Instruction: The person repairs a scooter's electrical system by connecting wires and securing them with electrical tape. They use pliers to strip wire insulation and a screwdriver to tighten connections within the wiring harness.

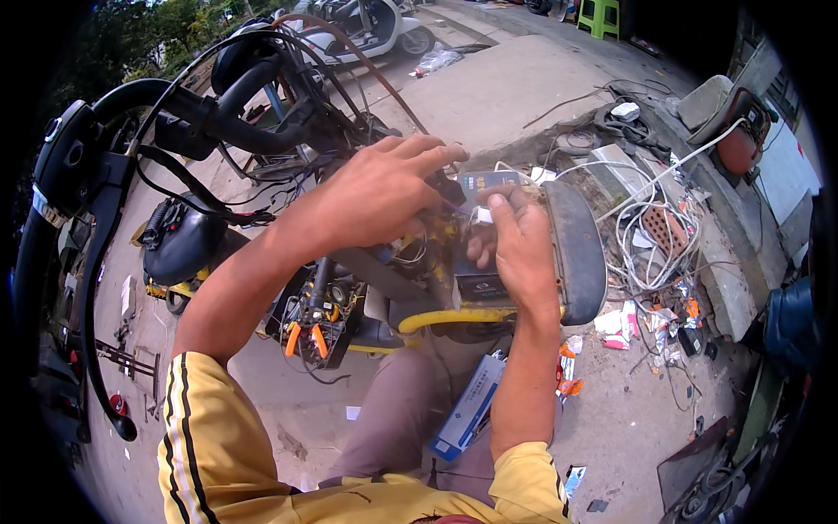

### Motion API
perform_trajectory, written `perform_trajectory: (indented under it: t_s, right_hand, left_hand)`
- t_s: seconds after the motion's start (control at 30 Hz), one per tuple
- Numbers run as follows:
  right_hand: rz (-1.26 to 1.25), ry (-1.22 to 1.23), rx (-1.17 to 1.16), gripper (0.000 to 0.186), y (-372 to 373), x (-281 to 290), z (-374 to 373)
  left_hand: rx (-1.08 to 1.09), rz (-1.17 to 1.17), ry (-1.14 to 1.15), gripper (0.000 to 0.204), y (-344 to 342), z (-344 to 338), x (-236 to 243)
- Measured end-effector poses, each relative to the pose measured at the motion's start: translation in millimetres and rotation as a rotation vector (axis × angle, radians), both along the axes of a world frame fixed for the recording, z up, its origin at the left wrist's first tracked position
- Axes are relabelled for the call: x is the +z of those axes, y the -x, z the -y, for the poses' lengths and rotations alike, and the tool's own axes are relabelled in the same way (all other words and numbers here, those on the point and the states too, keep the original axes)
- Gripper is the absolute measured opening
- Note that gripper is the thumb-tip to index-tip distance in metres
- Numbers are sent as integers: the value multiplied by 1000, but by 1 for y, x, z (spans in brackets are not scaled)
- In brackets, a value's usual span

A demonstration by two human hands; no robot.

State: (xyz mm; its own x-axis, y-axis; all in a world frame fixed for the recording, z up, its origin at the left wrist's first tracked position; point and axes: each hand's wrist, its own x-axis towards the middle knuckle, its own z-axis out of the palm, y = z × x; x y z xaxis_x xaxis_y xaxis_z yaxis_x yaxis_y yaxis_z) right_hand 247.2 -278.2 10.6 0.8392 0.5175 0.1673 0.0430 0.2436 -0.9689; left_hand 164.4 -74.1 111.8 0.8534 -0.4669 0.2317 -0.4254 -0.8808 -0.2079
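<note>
"How are the hands standing?"
"I am seeing the left hand loosely bending its fingers; whether it is gripping something, I cannot tell. The right hand is pinching a small white piece between thumb and fingers."
"What is lying around?"
"Below the right hand, a dark box is sitting beside the yellow frame. The orange-handled pliers are resting leftward; the handlebar is blocking my view there."
"And the white piece?"
"It is looking blocky, the fingers partly covering it."
</note>
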Motion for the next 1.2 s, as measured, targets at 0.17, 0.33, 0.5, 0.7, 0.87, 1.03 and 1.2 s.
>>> perform_trajectory:
  t_s: [0.17,0.33,0.5,0.7,0.87,1.03,1.2]
  right_hand:
    - [0,24,25,31,1,3,1]
    - [-9,59,35,32,1,4,3]
    - [-14,59,38,32,0,1,2]
    - [12,67,38,33,2,1,2]
    - [4,59,34,33,2,2,2]
    - [7,66,20,32,1,1,3]
    - [42,88,-10,32,2,2,2]
  left_hand:
    - [14,-26,16,21,-2,-3,-3]
    - [18,-47,-20,23,-1,-2,0]
    - [31,-48,-23,23,2,3,4]
    - [15,-31,7,19,0,3,2]
    - [34,-51,124,14,0,0,6]
    - [7,-4,205,11,-2,-5,1]
    - [-19,168,171,13,1,-3,2]
